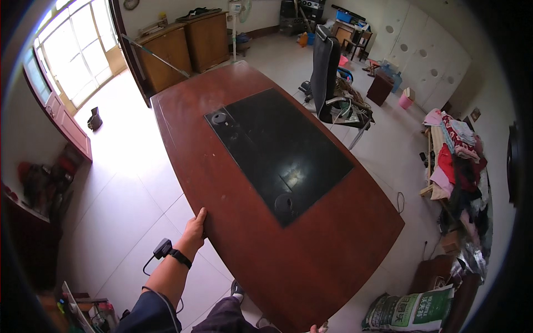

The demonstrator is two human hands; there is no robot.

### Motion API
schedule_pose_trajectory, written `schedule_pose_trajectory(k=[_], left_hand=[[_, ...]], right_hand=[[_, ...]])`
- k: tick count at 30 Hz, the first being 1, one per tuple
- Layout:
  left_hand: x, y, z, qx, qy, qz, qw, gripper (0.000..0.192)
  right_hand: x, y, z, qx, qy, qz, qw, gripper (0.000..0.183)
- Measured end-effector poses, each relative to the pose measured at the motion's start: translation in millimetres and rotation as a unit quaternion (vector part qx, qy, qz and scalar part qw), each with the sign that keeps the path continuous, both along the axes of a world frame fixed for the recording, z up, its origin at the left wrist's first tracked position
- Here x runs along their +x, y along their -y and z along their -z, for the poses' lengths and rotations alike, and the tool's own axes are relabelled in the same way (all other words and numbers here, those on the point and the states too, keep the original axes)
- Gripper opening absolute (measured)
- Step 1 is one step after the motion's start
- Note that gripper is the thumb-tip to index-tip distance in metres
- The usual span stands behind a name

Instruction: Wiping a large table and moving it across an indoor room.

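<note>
A large reddish-brown wooden desk [266, 254] with curved long edges stretches out in front of me. A black panel [287, 137] is set into its top, with a round cable grommet [219, 118] near the far end and another grommet [284, 203] near the close end. My left hand [196, 227] grips the desk's left edge, thumb on top and fingers underneath. A black strap with a small cabled box [163, 248] is on that wrist. Only the fingers of my right hand [318, 328] show, at the near edge of the desk; the picture's bottom rim cuts off the rest.
A black office chair [327, 75] piled with cables stands beyond the right edge. Wooden cabinets [166, 54] and a leaning pole [156, 56] are past the far end. Folded clothes [458, 141] and a green-white sack [410, 310] lie at right. An open pink door [68, 120] is at left.
</note>
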State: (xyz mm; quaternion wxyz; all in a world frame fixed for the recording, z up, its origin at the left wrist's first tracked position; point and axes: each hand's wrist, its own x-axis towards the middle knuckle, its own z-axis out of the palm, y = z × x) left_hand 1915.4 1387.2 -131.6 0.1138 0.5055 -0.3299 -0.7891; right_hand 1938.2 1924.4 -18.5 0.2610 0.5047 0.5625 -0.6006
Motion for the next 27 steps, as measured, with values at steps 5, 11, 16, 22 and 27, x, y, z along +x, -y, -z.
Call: schedule_pose_trajectory(k=[5,11,16,22,27], left_hand=[[8,-26,-6,0.011,-0.004,-0.013,1.000,0.062],[28,-101,-20,0.036,0.000,-0.021,0.999,0.062],[43,-177,-35,0.075,0.013,-0.013,0.997,0.068],[52,-267,-48,0.105,0.003,-0.070,0.992,0.066],[62,-312,-60,0.098,-0.024,-0.074,0.992,0.068]], right_hand=[[5,-41,12,0.003,-0.030,0.020,0.999,0.019],[-15,-116,21,0.008,-0.154,0.093,0.984,0.018],[-63,-169,-28,-0.010,-0.117,-0.038,0.992,0.024],[-115,-208,-66,-0.027,-0.154,-0.119,0.981,0.036],[-145,-268,-49,0.203,-0.271,-0.144,0.930,0.047]])
